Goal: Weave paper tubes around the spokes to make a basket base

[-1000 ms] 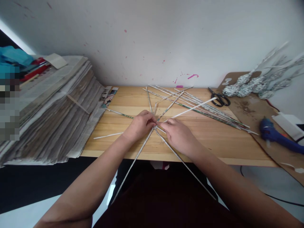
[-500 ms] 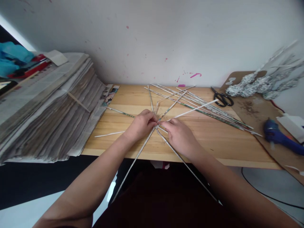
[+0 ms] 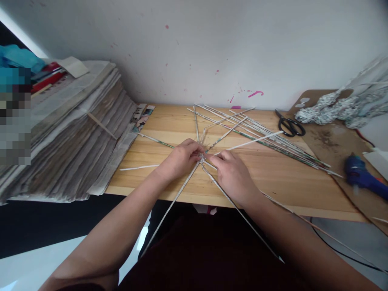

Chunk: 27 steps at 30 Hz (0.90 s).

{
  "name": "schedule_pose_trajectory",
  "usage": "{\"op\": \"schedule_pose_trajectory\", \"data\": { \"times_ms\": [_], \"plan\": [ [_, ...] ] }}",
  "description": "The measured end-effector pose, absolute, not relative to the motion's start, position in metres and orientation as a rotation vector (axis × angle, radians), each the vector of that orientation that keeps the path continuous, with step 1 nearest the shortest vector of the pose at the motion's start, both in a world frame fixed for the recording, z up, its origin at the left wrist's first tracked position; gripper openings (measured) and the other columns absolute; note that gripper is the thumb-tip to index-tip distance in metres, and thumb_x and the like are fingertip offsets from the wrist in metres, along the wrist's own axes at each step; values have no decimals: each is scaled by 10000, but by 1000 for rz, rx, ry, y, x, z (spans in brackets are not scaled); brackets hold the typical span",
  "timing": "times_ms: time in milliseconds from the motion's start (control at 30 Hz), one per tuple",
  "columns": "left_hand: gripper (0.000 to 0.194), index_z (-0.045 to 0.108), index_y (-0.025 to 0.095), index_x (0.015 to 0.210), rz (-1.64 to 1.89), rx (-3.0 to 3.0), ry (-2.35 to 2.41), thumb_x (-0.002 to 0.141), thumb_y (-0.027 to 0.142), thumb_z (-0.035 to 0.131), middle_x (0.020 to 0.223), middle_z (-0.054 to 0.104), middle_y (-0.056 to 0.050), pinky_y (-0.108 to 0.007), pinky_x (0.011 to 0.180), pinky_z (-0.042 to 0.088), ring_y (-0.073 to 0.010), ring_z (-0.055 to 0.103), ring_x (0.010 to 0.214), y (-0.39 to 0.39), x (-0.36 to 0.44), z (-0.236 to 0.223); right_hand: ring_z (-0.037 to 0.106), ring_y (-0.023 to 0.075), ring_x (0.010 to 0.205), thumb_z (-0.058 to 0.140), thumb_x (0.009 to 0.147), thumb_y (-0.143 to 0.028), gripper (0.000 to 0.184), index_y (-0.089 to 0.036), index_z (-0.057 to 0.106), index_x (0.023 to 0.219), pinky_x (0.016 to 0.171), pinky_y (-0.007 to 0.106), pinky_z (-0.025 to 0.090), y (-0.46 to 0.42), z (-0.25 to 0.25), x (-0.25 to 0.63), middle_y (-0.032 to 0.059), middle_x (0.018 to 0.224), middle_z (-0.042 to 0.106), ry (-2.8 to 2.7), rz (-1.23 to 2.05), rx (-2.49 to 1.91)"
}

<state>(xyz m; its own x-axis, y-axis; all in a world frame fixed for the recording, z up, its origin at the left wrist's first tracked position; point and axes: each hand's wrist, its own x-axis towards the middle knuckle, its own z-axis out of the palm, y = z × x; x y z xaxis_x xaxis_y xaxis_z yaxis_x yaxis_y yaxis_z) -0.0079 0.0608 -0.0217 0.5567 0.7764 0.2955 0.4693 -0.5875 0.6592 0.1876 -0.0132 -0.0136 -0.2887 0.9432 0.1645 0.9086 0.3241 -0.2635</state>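
Several thin rolled newspaper sticks [image 3: 173, 206] radiate from a crossing point [image 3: 202, 160] on the wooden table, like spokes. My left hand [image 3: 182, 160] is closed at this centre, its thumb and fingertips pinching the paper sticks there. From the right, my right hand [image 3: 233, 173] meets it, index finger and thumb pressed onto the same crossing. A white paper strip [image 3: 253, 140] runs out past the right hand towards the back right. Another long paper stick [image 3: 280, 205] emerges beside my right forearm and hangs over the table's front edge. My fingers partly hide the centre.
Loose paper sticks [image 3: 273, 145] lie behind on the right. Black-handled scissors [image 3: 291, 126], bundled twisted paper [image 3: 330, 106] and a blue glue gun [image 3: 363, 173] are farther right, near brown cardboard [image 3: 321, 139]. A tall newspaper stack [image 3: 75, 137] stands left.
Both hands stay at the crossing with small finger movements. A long paper stick now shows beside my right forearm. The whole view has shifted slightly.
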Motion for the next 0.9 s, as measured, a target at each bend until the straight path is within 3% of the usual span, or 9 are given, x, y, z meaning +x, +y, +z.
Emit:
{"op": "schedule_pose_trajectory", "data": {
  "times_ms": [533, 733, 900],
  "plan": [
    [188, 663, 187, 956, 790, 2285, 978, 857, 42, 595, 1005, 637, -41, -301, 876, 526, -159, 628, 929, 61, -9, -25, 557, 275, 951, 469, 940, -91, 447, -244, 614, 1334, 750, 373, 401, -15, -4, 175, 133, 1096, 632, -2548, -75, -1730],
    [205, 668, 191, 977, 807, 2280, 994, 850, 49, 591, 1014, 642, -44, -304, 873, 530, -165, 636, 931, 60, -9, -28, 558, 259, 1008, 437, 930, -54, 499, -219, 595, 1374, 845, 363, 441, -24, -13, 187, 100, 1089, 669, -2384, 36, -1651],
    [202, 669, 199, 958, 809, 2290, 1004, 840, 50, 600, 1007, 647, -42, -309, 878, 526, -175, 637, 951, 59, -8, -27, 562, 246, 998, 428, 938, -43, 413, -180, 664, 1248, 904, 360, 430, -32, -15, 196, 101, 1047, 700, -2302, 87, -1619]
  ]
}}
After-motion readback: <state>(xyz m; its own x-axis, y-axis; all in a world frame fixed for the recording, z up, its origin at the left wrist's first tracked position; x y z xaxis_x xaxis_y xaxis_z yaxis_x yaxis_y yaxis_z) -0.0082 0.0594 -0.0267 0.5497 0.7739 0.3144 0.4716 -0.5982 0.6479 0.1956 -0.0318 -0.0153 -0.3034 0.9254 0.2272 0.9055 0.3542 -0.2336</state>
